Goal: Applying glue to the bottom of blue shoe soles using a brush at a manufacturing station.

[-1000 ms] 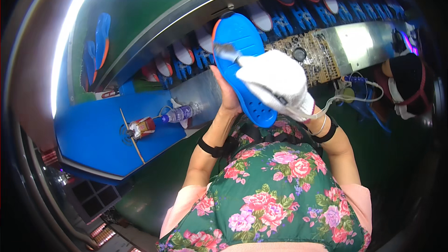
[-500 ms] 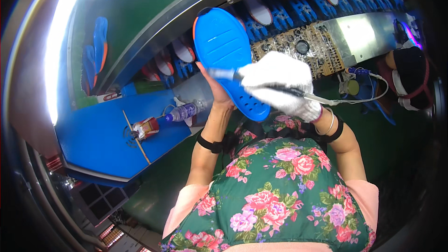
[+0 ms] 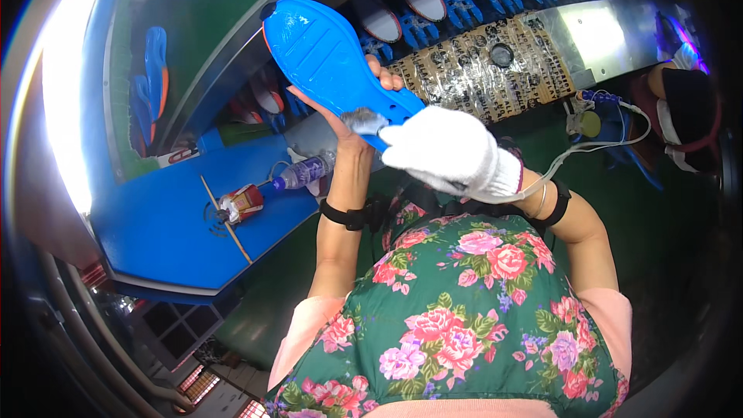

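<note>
My bare left hand (image 3: 340,125) is closed around a blue shoe sole (image 3: 321,54) from below, thumb along one edge and fingertips showing at the other. The sole slants with its broad toe end up and left; its surface has grooves and looks glossy and wet. My right hand (image 3: 445,147), in a white knit glove, grips a brush (image 3: 362,120) whose grey bristles touch the sole near its holed heel end. The glove hides most of the brush handle. A clear thin tube (image 3: 573,151) runs from beside this hand toward the right.
Shoe uppers on blue lasts (image 3: 464,11) line a rack at the back. Before them lies a taped cardboard-covered ledge (image 3: 484,81). Left is a blue table (image 3: 170,224) with a red carton (image 3: 241,203), a stick and a bottle (image 3: 306,172). More soles (image 3: 155,70) lie on a green belt.
The sole has moved left and tilted further that way, and its surface looks wetter. My right hand has moved lower, with the brush now over the heel part.
</note>
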Motion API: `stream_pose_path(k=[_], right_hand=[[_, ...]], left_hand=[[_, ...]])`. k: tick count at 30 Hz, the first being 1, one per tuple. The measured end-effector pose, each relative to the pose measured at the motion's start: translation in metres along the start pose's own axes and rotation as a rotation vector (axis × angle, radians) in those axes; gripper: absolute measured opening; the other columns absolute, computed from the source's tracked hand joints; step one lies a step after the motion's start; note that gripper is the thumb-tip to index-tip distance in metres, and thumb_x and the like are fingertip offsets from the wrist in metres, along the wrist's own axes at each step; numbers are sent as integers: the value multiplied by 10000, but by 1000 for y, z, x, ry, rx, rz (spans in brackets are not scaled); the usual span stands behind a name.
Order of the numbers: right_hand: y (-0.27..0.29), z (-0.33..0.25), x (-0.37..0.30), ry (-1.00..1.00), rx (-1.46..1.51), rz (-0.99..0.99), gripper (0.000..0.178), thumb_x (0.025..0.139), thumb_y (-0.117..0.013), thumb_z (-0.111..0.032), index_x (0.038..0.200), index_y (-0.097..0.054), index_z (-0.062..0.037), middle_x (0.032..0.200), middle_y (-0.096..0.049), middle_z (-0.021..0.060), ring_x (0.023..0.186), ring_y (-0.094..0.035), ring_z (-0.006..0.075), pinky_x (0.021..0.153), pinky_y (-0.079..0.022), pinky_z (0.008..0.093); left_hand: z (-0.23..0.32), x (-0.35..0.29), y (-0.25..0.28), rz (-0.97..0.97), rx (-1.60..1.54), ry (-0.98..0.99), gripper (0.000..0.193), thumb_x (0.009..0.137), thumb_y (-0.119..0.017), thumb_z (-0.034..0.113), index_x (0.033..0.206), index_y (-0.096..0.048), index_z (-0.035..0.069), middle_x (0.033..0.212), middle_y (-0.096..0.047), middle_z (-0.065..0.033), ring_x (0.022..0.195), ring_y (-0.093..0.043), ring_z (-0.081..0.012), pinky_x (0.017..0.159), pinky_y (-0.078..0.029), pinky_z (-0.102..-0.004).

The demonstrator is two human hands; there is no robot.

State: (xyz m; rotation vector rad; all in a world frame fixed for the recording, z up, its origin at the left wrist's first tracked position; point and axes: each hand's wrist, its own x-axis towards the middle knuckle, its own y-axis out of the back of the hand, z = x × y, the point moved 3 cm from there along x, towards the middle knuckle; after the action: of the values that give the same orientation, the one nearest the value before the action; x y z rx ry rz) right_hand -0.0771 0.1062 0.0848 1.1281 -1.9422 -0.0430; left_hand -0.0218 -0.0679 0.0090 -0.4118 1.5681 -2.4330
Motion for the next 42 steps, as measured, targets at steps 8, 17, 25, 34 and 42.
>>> stream_pose_path(k=[8,17,25,34,42], right_hand=[[19,2,3,-51,13,0,301,792,-805,-57,1086,-762,-101,1069,-766,109,854,-725,253,728,-578,369],[15,1,-8,10,61,-16,357,772,-800,-93,1122,-738,-134,1003,-735,62,841,-689,264,688,-572,354],[20,-2,-3,22,396,-141,264,785,-792,-53,1033,-749,-131,980,-741,54,841,-695,255,724,-572,372],[40,22,-11,-508,485,94,159,801,-821,-2,956,-798,-24,969,-781,108,900,-746,187,824,-600,325],[61,32,10,-420,235,126,176,802,-805,2,970,-791,-46,1003,-779,109,928,-740,210,840,-581,336]], left_hand=[[5,2,3,57,62,89,1118,722,-442,990,1377,-465,84,1006,-562,-115,822,-601,-260,831,-509,-454],[13,11,7,53,-44,338,1238,736,-275,1017,1409,-465,-4,1013,-645,-198,784,-674,-348,734,-570,-522],[11,24,12,-43,48,528,1278,721,-270,1012,1476,-447,-4,1112,-687,-249,839,-731,-388,713,-622,-503],[4,10,33,-51,32,528,1165,828,-262,942,1487,-445,-1,1228,-659,-273,955,-715,-432,852,-602,-546],[-39,-31,20,244,313,229,559,1085,-481,390,1534,-396,67,1529,-480,-135,1394,-494,-306,1179,-409,-513]])
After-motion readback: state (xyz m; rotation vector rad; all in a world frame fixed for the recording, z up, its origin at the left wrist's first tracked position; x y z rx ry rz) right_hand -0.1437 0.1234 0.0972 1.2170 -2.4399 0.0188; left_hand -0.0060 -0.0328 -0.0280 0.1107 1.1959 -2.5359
